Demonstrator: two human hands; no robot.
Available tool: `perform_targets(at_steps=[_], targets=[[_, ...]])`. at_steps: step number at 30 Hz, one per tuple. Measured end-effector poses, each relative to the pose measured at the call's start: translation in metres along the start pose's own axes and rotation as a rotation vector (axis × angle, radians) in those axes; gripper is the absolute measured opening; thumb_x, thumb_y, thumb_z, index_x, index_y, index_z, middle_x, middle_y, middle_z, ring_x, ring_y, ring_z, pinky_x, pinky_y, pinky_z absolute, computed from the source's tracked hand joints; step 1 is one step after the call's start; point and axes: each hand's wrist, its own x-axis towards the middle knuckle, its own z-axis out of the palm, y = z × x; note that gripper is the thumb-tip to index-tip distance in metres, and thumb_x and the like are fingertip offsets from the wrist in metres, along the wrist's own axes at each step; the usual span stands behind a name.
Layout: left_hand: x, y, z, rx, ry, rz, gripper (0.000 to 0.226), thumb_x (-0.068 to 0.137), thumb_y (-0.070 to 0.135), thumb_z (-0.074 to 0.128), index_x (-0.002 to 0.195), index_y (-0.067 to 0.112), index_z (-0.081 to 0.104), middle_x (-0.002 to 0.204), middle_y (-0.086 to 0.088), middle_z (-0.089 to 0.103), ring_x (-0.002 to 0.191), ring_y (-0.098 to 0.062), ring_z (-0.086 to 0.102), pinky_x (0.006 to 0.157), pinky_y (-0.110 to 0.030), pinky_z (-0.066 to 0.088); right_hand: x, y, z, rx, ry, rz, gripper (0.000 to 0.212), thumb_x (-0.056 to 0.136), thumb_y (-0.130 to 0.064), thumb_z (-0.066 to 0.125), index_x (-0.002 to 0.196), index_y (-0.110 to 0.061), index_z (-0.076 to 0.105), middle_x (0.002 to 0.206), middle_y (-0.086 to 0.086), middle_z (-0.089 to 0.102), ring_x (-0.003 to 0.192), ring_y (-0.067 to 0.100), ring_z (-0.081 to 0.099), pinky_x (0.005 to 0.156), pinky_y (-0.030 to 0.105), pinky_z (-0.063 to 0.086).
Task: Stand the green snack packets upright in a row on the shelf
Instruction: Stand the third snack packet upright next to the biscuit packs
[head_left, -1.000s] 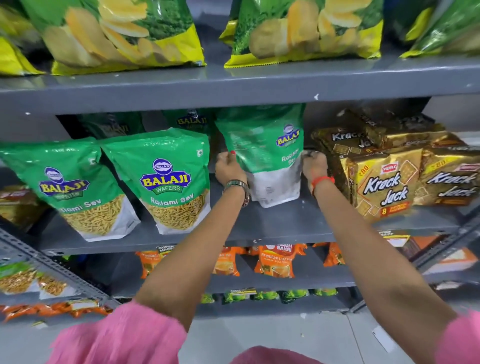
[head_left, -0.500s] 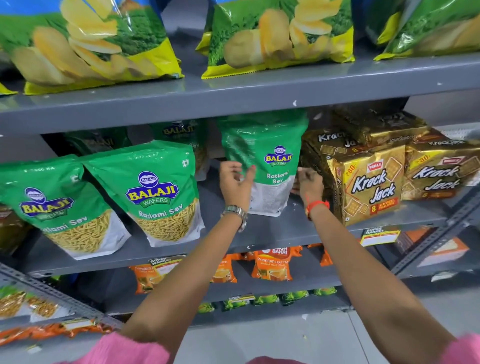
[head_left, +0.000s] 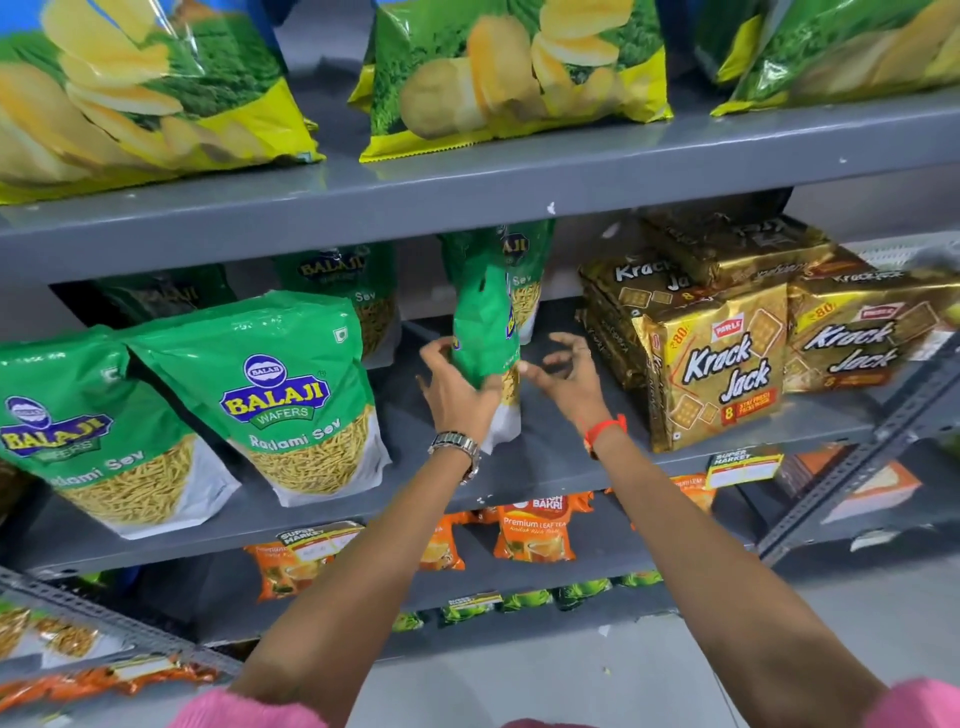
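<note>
On the grey middle shelf (head_left: 550, 457) two green Balaji packets (head_left: 283, 395) (head_left: 78, 431) stand upright in front at the left. More green packets (head_left: 340, 291) stand behind them. My left hand (head_left: 457, 387) grips a third green packet (head_left: 483, 322), which is turned edge-on to me and lifted slightly off the shelf. Another green packet (head_left: 527, 270) stands right behind it. My right hand (head_left: 569, 376) hovers just right of the held packet, fingers spread and curled, touching nothing.
Gold Krack Jack biscuit packs (head_left: 717, 364) are stacked on the same shelf at the right. Large chip bags (head_left: 514, 78) lie on the shelf above. Orange tea packets (head_left: 535, 527) fill the lower shelf. A slanted metal rack (head_left: 104, 618) juts in at lower left.
The packet held by both hands has been turned sideways, edge toward me, and pulled forward. My right hand has let go of it and opened; my left hand now holds it alone.
</note>
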Motion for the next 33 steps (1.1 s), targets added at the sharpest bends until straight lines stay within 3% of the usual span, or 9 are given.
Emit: perform_targets(at_steps=[3, 8, 11, 13, 15, 18, 21, 30, 33], targets=[[0.015, -0.009, -0.007, -0.094, -0.015, -0.034, 0.053, 0.06, 0.005, 0.05, 0.112, 0.004, 0.04, 0.093, -0.008, 0.059, 0.088, -0.03, 0.061, 0.069, -0.027, 0.045, 0.016, -0.004, 0.001, 0.141, -0.002, 0.055, 0.05, 0.08, -0.027, 0.069, 0.122, -0.015, 0.044, 0.1, 0.003, 0.053, 0.083, 0.012, 0.052, 0.089, 0.048, 0.049], [0.045, -0.012, -0.012, -0.456, -0.127, -0.155, 0.056, 0.068, -0.023, 0.032, 0.122, -0.011, 0.046, 0.1, -0.013, 0.063, 0.071, -0.008, 0.061, 0.054, -0.01, 0.049, 0.041, -0.013, 0.0, 0.282, -0.094, 0.064, 0.015, 0.094, -0.034, 0.044, 0.106, -0.029, 0.051, 0.103, -0.012, 0.053, 0.095, -0.001, 0.05, 0.101, 0.037, 0.038], [0.061, -0.021, -0.012, -0.592, -0.124, -0.312, 0.022, 0.06, -0.011, 0.039, 0.058, -0.014, 0.061, 0.042, 0.01, 0.065, 0.037, 0.004, 0.055, 0.045, -0.017, 0.042, 0.05, -0.016, 0.003, 0.266, -0.162, 0.11, 0.04, 0.095, -0.038, 0.039, 0.131, -0.019, 0.044, 0.134, 0.002, 0.048, 0.124, 0.014, 0.043, 0.11, 0.036, 0.029], [0.067, -0.026, -0.011, -0.669, -0.103, -0.38, 0.043, 0.07, -0.007, 0.044, 0.038, 0.012, 0.067, 0.044, 0.014, 0.067, 0.045, 0.004, 0.061, 0.058, -0.021, 0.044, 0.054, -0.017, 0.006, 0.282, -0.223, 0.123, 0.041, 0.096, -0.032, 0.04, 0.132, -0.012, 0.043, 0.135, 0.004, 0.05, 0.118, 0.012, 0.054, 0.099, 0.02, 0.042], [0.067, -0.023, -0.009, -0.723, -0.112, -0.447, 0.044, 0.09, 0.007, 0.038, 0.071, 0.018, 0.076, 0.08, 0.006, 0.076, 0.076, -0.002, 0.069, 0.076, -0.026, 0.047, 0.056, -0.013, 0.009, 0.328, -0.241, 0.108, 0.031, 0.097, -0.021, 0.039, 0.124, -0.01, 0.05, 0.121, 0.002, 0.056, 0.092, 0.001, 0.062, 0.073, 0.009, 0.052], [0.061, -0.011, -0.008, -0.657, -0.222, -0.447, 0.057, 0.094, 0.046, 0.023, 0.136, 0.009, 0.036, 0.145, -0.007, 0.038, 0.134, -0.021, 0.037, 0.112, -0.035, 0.029, 0.053, -0.011, 0.009, 0.363, -0.18, 0.103, 0.032, 0.098, -0.016, 0.036, 0.125, -0.005, 0.05, 0.115, 0.002, 0.055, 0.08, -0.004, 0.059, 0.064, 0.007, 0.051], [0.053, -0.004, -0.006, -0.865, -0.222, -0.413, 0.051, 0.096, 0.039, 0.021, 0.139, 0.011, 0.031, 0.146, -0.008, 0.034, 0.133, -0.022, 0.035, 0.109, -0.037, 0.03, 0.046, -0.006, 0.004, 0.371, -0.143, 0.08, 0.033, 0.099, -0.014, 0.034, 0.125, 0.001, 0.049, 0.113, 0.002, 0.054, 0.076, -0.011, 0.058, 0.059, 0.002, 0.049], [0.026, -0.004, -0.008, -0.9, -0.294, -0.345, 0.038, 0.097, 0.035, 0.02, 0.118, 0.022, 0.048, 0.139, -0.006, 0.041, 0.12, -0.019, 0.045, 0.099, -0.033, 0.044, 0.008, 0.004, -0.017, 0.426, -0.066, 0.02, 0.032, 0.099, -0.014, 0.034, 0.123, 0.0, 0.05, 0.114, 0.006, 0.055, 0.076, -0.011, 0.062, 0.066, 0.005, 0.051], [0.018, -0.005, -0.008, -0.897, -0.349, -0.341, 0.047, 0.097, 0.036, 0.017, 0.134, 0.013, 0.037, 0.149, -0.013, 0.032, 0.134, -0.027, 0.035, 0.113, -0.042, 0.029, -0.005, 0.005, -0.021, 0.426, -0.025, 0.018, 0.032, 0.099, -0.012, 0.033, 0.122, 0.002, 0.05, 0.113, 0.006, 0.054, 0.071, -0.014, 0.063, 0.065, 0.004, 0.05]])
